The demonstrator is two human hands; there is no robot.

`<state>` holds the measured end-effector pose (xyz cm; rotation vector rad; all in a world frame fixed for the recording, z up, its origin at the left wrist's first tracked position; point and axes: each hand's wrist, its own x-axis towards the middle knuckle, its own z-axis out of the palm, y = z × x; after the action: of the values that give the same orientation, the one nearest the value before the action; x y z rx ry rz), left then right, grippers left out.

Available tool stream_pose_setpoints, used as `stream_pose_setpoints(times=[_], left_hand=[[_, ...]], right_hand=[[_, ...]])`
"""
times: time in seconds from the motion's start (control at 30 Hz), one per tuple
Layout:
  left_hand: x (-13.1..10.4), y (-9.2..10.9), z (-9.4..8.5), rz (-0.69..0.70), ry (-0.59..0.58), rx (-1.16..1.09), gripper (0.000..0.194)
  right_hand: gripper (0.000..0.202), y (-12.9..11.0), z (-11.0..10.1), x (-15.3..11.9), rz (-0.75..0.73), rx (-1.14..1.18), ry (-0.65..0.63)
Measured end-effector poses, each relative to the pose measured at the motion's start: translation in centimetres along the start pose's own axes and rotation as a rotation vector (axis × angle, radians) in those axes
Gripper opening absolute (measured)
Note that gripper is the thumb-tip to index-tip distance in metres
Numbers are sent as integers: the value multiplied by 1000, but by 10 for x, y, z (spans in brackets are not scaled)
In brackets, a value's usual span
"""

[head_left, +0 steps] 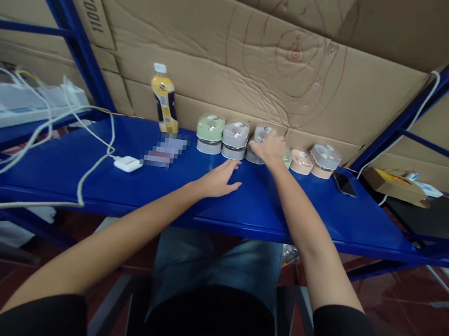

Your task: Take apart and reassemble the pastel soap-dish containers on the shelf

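My left hand (219,183) rests on the blue shelf with its fingers apart and holds nothing. Its fingertips are just in front of a stack of grey round containers with clear lids (235,136). Further right, my right hand (270,149) is curled over a grey round container (260,134), thumb on the near left side, partly hiding it. Left of these stands a green container (210,127) on top of a grey one. Beyond my right hand are a partly hidden green container (287,158), a pink container (301,161) and a grey container (326,156) stacked on a pink one.
A yellow drink bottle (164,99) stands at the back left. Near it are a blurred flat item (164,150) and a white charger (128,163) with cables. A phone (345,184) lies on the right. Cardboard (208,39) backs the blue shelf (252,210).
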<state>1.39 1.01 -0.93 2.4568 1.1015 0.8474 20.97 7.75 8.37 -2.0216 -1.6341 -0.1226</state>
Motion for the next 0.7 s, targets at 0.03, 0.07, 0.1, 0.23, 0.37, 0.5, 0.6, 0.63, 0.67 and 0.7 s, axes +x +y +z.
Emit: stream_pose_setpoints(times=[0.03, 0.07, 0.1, 0.23, 0.37, 0.5, 0.6, 0.63, 0.67, 0.7], left_hand=[[0, 0, 0, -1, 9, -6, 66], [0, 0, 0, -6, 26, -23, 67], [1, -1, -1, -14, 49, -56, 69], [6, -5, -4, -70, 167, -344, 91], [13, -12, -10, -91, 170, -585, 103], [10, -13, -15, -76, 99, -573, 112], [4, -9, -16, -35, 17, -491, 119], [2, -8, -16, -27, -6, -469, 120], [1, -6, -15, -23, -19, -452, 121], [0, -5, -14, -22, -21, -436, 122]], right_hand=[[89, 6, -6, 0, -1, 19, 9], [89, 13, -14, -1, -8, 47, 11], [89, 21, -22, -1, -28, 84, 4], [86, 65, -52, -10, -270, 312, -83], [89, 98, -57, -30, -566, 543, -389], [103, 101, -42, -47, -715, 568, -662], [113, 95, -34, -53, -788, 524, -735], [115, 93, -33, -55, -801, 505, -751], [116, 92, -33, -57, -803, 487, -759], [118, 90, -32, -59, -798, 468, -757]])
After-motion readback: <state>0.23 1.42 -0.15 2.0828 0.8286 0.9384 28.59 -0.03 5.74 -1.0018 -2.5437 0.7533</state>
